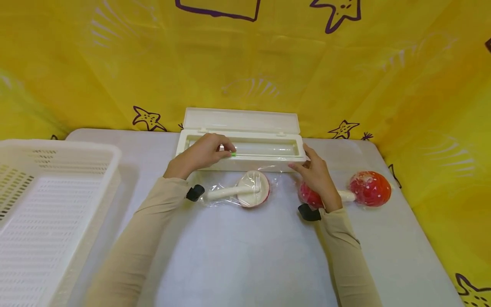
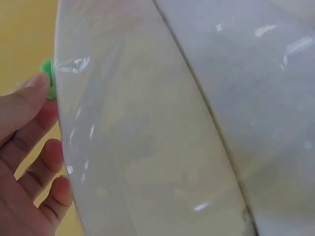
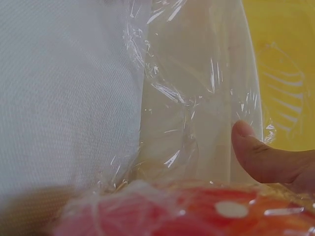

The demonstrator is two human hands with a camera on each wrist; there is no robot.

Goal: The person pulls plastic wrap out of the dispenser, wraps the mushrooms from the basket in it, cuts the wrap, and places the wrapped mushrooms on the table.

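A long white cling film dispenser [image 1: 253,164] stands at the back of the table, its lid [image 1: 241,120] tipped back against the curtain. Inside lies a clear roll [image 1: 264,149]. My left hand [image 1: 205,152] pinches a small green slide cutter [image 2: 51,91] between thumb and fingers at the dispenser's top front edge. At the right end, my right hand [image 1: 315,172] grips the dispenser, thumb on its front [image 3: 197,98] and fingers by its end wall. Clear film hangs over the front in both wrist views. Below it lies a film-wrapped toy mushroom [image 1: 253,194], its pale underside up.
Right of it, film-wrapped red mushroom caps with white dots [image 1: 370,189] and a white stem lie partly behind my right wrist. A white perforated basket [image 1: 86,200] stands on the left. Behind the table [image 1: 245,264] hangs a yellow patterned curtain [image 1: 245,55].
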